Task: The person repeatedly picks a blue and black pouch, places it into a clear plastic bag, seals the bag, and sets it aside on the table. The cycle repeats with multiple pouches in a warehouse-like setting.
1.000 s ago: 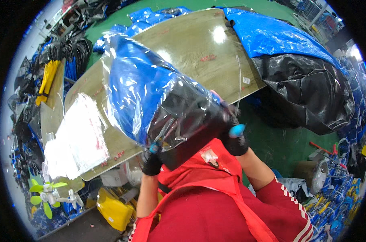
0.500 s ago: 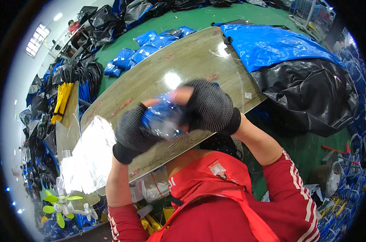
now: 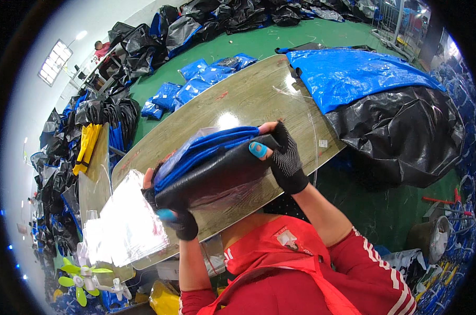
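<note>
Between my two hands, above the table, is a folded blue-and-black tarp (image 3: pixel 214 170), its blue layers uppermost and its black side toward me. Clear plastic film shows around its far left side and below it, so the tarp is at least partly in a bag. My left hand (image 3: pixel 177 218), in a dark fingerless glove, is closed on the left end. My right hand (image 3: pixel 286 163), in a grey-and-black fingerless glove, grips the right end with the thumb in front and fingers behind. Blue shows on both thumbs.
The wood-look table (image 3: pixel 259 100) has a stack of shiny clear bags (image 3: pixel 125 226) at its left. A large blue-and-black tarp heap (image 3: pixel 395 126) covers its right end. Bagged blue packs (image 3: pixel 188 89) lie on the green floor beyond. A small green-bladed fan (image 3: pixel 83 278) stands lower left.
The blurred bundle has become a longer, flatter shape with its folded edges and black side showing. My hands have moved apart toward its two ends, and the left one is lower.
</note>
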A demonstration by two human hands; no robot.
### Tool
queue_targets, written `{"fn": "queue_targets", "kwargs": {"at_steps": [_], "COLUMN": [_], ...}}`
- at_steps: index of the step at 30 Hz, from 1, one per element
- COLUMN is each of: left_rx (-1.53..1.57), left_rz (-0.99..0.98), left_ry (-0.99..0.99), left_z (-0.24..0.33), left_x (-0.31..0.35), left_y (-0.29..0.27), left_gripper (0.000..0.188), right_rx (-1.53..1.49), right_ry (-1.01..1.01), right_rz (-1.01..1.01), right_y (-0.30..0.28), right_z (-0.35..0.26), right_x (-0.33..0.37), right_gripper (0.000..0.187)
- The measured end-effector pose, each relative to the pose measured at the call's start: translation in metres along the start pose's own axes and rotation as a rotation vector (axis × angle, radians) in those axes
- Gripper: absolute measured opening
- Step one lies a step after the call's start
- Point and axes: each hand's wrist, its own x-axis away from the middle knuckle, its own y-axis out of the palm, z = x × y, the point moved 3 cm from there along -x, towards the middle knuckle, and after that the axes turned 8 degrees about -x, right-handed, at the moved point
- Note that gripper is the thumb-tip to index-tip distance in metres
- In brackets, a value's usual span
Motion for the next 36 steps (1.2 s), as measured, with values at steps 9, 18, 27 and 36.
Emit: {"fn": "queue_targets", "kwargs": {"at_steps": [9,18,27,36], "left_rx": [-0.451,-0.74,-0.164,-0.233], "left_rz": [0.306,0.229,0.073,-0.078], "left_ry": [-0.327,0.152,0.071,-0.371], "left_z": [0.03,0.043,0.072,0.081], "left_x": [0.015,-0.044,-0.1,-0.073], "left_y": [-0.016,-0.03,-0.047,-0.06], "left_gripper": [0.039,0.033,0.036,0.038], "right_rx": [-0.282,0.146,0.027,0.433], "right_ry": [0.277,0.111,-0.455,-0.156], "right_rz": [0.043,-0.05,-0.216,-0.077], "right_y": [-0.002,0.04,0.079,0.041], "right_z": [0.017,-0.02,-0.108,-0.129], "right_x": [0.016,-0.04,-0.08,-0.044], "right_gripper": [0.034,0.03,0.021,0.021]}}
